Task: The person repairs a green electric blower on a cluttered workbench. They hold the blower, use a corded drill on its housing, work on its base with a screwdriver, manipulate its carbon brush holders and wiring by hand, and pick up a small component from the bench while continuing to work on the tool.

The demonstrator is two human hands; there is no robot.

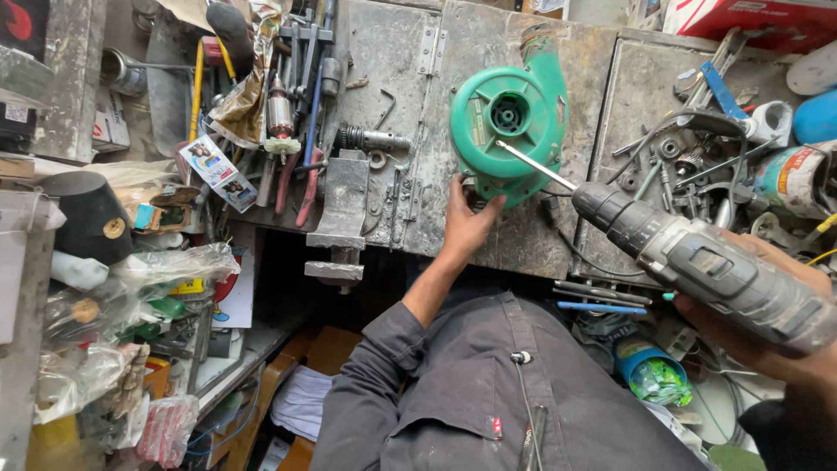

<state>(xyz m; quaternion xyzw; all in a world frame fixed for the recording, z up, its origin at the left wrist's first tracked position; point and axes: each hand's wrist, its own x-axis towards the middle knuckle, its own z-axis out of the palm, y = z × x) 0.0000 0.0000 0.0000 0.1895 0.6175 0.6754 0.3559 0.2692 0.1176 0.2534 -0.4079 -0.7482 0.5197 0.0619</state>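
Hidden bits: the right hand [767, 336] is mostly tucked under the drill [706, 266], so only some fingers and the wrist show; its far side runs off the right edge of the view.
Hard to make out: the pile of loose parts and wires [689, 161] near the counter's right end is a jumble, can't really tell single pieces apart. Same for the tools [296, 105] heaped at the left end.
Cut off: the red box [758, 19] at the far right corner is cropped by the top edge.
Blower housing: green round plastic thing [510, 122] lying on the grey metal counter [392, 139], close to its near edge, about midway along, hub hole facing up.
Left hand: [469, 218] pressed on the housing's near rim, thumb and fingers spread against it, more bracing it than wrapping around it.
Right hand again: closed round the drill's grip, holding it just off the near right edge of the counter.
Drill bit: long thin shaft [536, 166] reaches from the chuck across to the housing, tip landing just beside the hub.
Vise: small grey one [338, 218] hangs on the near edge, left of the left hand, well apart from the housing.
Motor rotor: [280, 118] lying among the left-end tools.
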